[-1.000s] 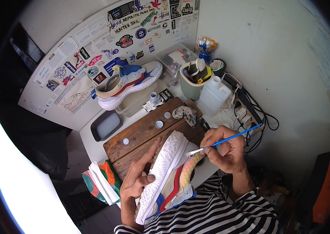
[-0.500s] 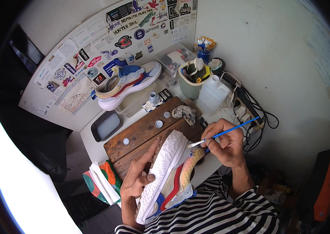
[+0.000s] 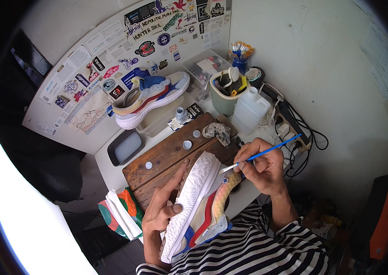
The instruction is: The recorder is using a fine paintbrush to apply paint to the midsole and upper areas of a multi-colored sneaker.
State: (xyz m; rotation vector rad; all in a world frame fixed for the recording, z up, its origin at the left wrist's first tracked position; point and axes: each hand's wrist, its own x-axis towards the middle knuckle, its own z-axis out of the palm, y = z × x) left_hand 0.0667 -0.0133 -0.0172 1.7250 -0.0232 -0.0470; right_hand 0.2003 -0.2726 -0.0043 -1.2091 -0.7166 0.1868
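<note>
My left hand (image 3: 162, 211) grips a sneaker (image 3: 199, 201) from its sole side, thumb on the white midsole and index finger stretched along the sole. The shoe is turned on its side, its white sole toward the left and its yellow, cream, red and blue upper toward the right. In my right hand (image 3: 263, 166) a thin blue paintbrush (image 3: 271, 149) is pinched between thumb and fingers. Its pale bristles touch or nearly touch the midsole edge near the shoe's upper end. A matching sneaker (image 3: 150, 98) rests on a clear plastic box behind the wooden board.
On the wooden board (image 3: 157, 158) are small round caps (image 3: 187, 145) and a crumpled stained cloth (image 3: 217, 133). Behind stand an open paint jar (image 3: 181, 114), a white jug (image 3: 251, 110), a greenish bin (image 3: 223, 103) and a brush cup (image 3: 240, 64). A grey tray (image 3: 125, 148) and tissue pack (image 3: 120, 213) lie left.
The brush has shifted slightly left, its bristles now closer to the midsole edge, and its handle tilts a little steeper. My left hand and the sneaker stay almost still.
</note>
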